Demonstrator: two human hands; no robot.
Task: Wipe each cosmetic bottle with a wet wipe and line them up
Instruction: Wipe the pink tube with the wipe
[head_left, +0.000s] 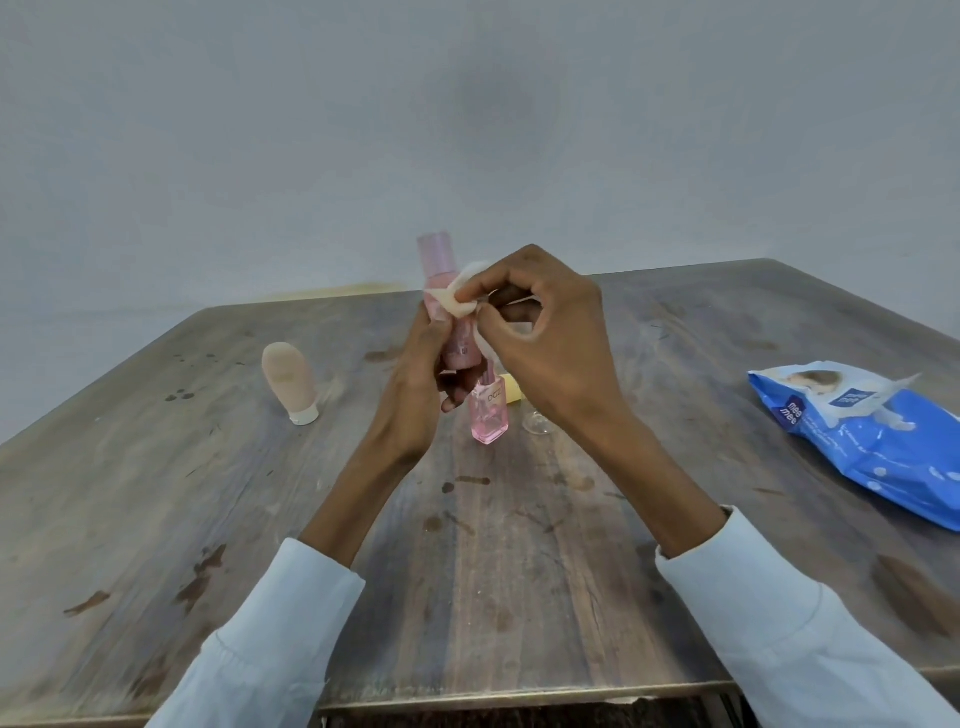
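Pink plastic tall cosmetic bottle (436, 270) is gripped upright by the left hand (421, 384) above a worn wooden table (156, 493) while the right hand (545, 332) pinches a white wet wipe (465, 301) against it.

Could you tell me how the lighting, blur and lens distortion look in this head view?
Head view: soft, even light, no hard shadows or glare; wide-angle bending bows the table edges; the pink bottle and wipe in the hands look slightly soft; the blue wipes pack label is barely readable.

Pale blue long sleeves (270, 629), gathered cuffs, 2 bare forearms.
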